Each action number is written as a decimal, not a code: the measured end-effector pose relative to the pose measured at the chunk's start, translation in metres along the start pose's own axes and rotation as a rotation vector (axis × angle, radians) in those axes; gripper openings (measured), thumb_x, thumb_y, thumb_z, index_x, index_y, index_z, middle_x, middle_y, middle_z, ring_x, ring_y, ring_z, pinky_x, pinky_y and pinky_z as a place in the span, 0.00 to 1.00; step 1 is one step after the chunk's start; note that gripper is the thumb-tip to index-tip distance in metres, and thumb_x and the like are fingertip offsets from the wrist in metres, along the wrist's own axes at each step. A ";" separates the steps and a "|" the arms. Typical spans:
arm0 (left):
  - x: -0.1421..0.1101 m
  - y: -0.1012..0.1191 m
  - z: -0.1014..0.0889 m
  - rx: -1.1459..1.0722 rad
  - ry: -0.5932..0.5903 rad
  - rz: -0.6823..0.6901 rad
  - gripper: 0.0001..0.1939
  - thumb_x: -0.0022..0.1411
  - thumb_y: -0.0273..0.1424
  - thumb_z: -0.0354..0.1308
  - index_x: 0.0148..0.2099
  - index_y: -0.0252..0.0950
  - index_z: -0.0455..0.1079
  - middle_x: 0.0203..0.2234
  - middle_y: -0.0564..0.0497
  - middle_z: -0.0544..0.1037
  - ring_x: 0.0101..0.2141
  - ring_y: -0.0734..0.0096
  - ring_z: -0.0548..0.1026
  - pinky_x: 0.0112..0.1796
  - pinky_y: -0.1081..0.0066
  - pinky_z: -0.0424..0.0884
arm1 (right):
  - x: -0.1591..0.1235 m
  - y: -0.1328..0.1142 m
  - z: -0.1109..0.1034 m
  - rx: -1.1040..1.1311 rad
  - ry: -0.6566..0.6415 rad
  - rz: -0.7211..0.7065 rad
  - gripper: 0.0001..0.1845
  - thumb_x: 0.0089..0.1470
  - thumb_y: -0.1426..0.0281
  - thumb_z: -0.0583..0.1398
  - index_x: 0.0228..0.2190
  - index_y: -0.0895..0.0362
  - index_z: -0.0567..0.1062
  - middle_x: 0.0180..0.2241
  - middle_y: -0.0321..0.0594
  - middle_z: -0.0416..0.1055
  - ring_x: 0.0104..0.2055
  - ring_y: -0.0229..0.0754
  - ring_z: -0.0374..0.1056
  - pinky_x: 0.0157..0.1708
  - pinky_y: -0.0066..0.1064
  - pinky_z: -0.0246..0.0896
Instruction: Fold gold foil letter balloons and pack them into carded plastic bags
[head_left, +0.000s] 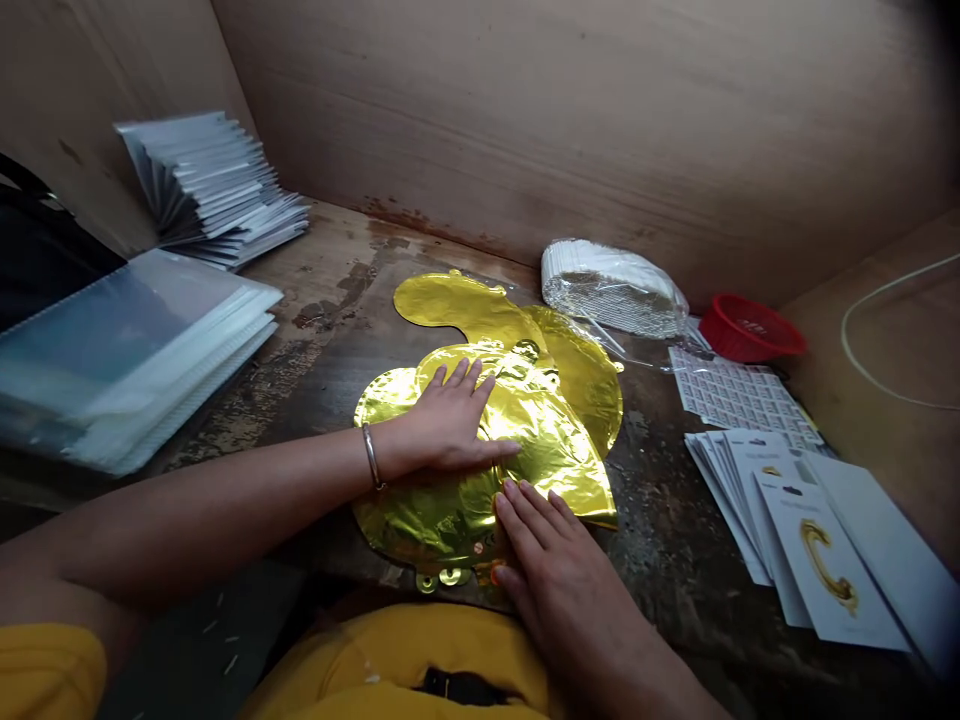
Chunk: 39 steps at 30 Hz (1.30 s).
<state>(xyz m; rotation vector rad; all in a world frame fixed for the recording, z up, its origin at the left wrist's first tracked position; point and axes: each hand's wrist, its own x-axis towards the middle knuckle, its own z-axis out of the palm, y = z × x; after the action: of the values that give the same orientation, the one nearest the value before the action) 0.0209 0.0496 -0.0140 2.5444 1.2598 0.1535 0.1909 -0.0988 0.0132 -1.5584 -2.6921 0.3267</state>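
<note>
Gold foil balloons (442,510) lie flat and uninflated on the dark wooden table, one overlapping another. My left hand (454,420) rests palm down on the upper balloon with its fingers spread; a silver bangle circles the wrist. Close to the table's front edge, my right hand (551,560) lies over the near right part of the foil, fingers stretched out and fingertips touching it. The far balloon curves away to the upper left, partly covered by the near foil. Small tabs stick out along the foil edges.
Clear plastic sleeves (150,370) and a fanned stack of packets (217,190) stand at left. Along the back right are a bag of white straws (611,285), a red bowl (750,328) and a sticker sheet (742,395). Printed cards (825,560) lie at right. Wooden walls enclose the table.
</note>
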 end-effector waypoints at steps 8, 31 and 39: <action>0.002 0.002 0.007 0.000 -0.014 -0.003 0.65 0.47 0.71 0.42 0.71 0.27 0.37 0.68 0.34 0.34 0.66 0.39 0.32 0.62 0.49 0.33 | -0.031 0.063 -0.019 0.419 0.747 0.658 0.16 0.57 0.58 0.59 0.42 0.55 0.71 0.39 0.46 0.74 0.40 0.49 0.69 0.42 0.44 0.65; 0.001 0.009 -0.001 0.023 -0.036 -0.029 0.64 0.47 0.69 0.47 0.70 0.25 0.39 0.68 0.33 0.37 0.66 0.39 0.35 0.62 0.48 0.36 | -0.019 0.027 -0.004 0.020 0.409 0.014 0.15 0.60 0.72 0.57 0.48 0.62 0.73 0.49 0.49 0.73 0.52 0.51 0.66 0.51 0.45 0.65; 0.001 0.009 -0.001 0.046 -0.027 -0.030 0.64 0.47 0.70 0.45 0.70 0.25 0.40 0.68 0.33 0.37 0.67 0.40 0.36 0.62 0.49 0.36 | -0.001 0.042 0.006 0.177 0.352 0.079 0.20 0.64 0.72 0.50 0.54 0.62 0.70 0.58 0.48 0.65 0.62 0.47 0.59 0.57 0.44 0.62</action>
<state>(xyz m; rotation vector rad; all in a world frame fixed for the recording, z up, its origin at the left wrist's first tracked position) 0.0281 0.0456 -0.0104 2.5551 1.3054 0.0841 0.2263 -0.0805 -0.0007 -1.5103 -2.2777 0.2556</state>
